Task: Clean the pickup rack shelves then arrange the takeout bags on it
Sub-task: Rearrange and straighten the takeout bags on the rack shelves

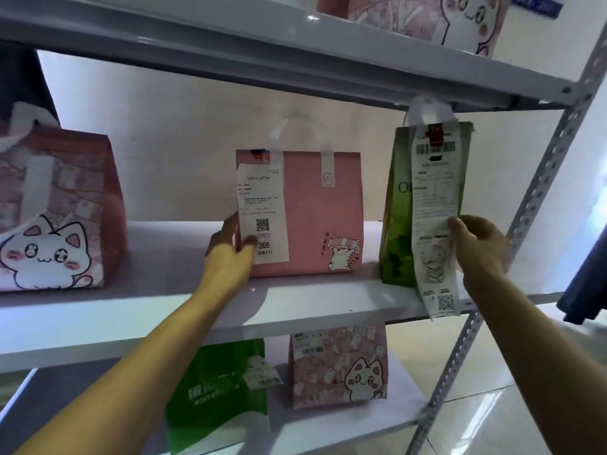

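Left hand (230, 254) grips the pink takeout bag (315, 218) at its left edge, thumb on its receipt (262, 211). Right hand (479, 244) pinches the long receipt (433, 205) hanging on the green bag (395, 224) beside it.

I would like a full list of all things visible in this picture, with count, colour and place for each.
plain pink bag: 1, pink, middle shelf centre, upright.
olive green bag: 1, green, middle shelf right end.
cat-print bags: 3, pink with white cat; middle shelf left, bottom shelf, top shelf.
bright green bag: 1, green, bottom shelf left.
short receipt: 1, white, on the plain pink bag's front.
long receipt: 1, white, hanging down the olive green bag.
rack: 1, grey-white, three shelves visible.
left hand: on the plain pink bag's left edge.
right hand: pinching the long receipt.
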`<state>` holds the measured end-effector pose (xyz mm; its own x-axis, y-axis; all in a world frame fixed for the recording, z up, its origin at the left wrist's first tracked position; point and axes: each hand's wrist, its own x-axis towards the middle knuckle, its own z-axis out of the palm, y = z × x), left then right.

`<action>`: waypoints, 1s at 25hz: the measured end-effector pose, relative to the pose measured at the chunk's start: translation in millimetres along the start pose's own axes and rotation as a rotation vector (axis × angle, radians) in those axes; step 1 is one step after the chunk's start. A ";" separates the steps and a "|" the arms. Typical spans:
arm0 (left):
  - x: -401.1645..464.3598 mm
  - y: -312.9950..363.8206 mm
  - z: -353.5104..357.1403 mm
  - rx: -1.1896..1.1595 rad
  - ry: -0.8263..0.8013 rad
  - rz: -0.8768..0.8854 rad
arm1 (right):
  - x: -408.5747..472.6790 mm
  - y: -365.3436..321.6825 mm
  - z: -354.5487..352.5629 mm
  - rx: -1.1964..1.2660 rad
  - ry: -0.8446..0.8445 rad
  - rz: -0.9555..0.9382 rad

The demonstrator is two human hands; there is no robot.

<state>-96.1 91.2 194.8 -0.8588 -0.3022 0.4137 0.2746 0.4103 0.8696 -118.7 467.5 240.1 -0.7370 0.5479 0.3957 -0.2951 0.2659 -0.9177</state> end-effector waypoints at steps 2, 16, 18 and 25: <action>4.6 0.9 3.9 -0.036 0.029 -0.012 | -4.3 -0.7 -0.8 0.020 0.030 0.003; 13.6 27.4 78.8 -0.073 -0.015 -0.073 | -50.3 -24.0 -69.5 0.214 0.089 0.144; 12.3 37.7 93.1 -0.063 -0.049 -0.064 | -55.0 -28.7 -75.1 0.233 0.066 0.169; 3.7 50.7 92.1 0.027 -0.275 -0.081 | -79.6 -38.3 -57.1 0.308 -0.026 0.197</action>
<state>-125.2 190.2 215.7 -0.9635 -0.0921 0.2514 0.1917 0.4183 0.8878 -14.0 459.0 245.7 -0.8120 0.5432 0.2134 -0.3128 -0.0964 -0.9449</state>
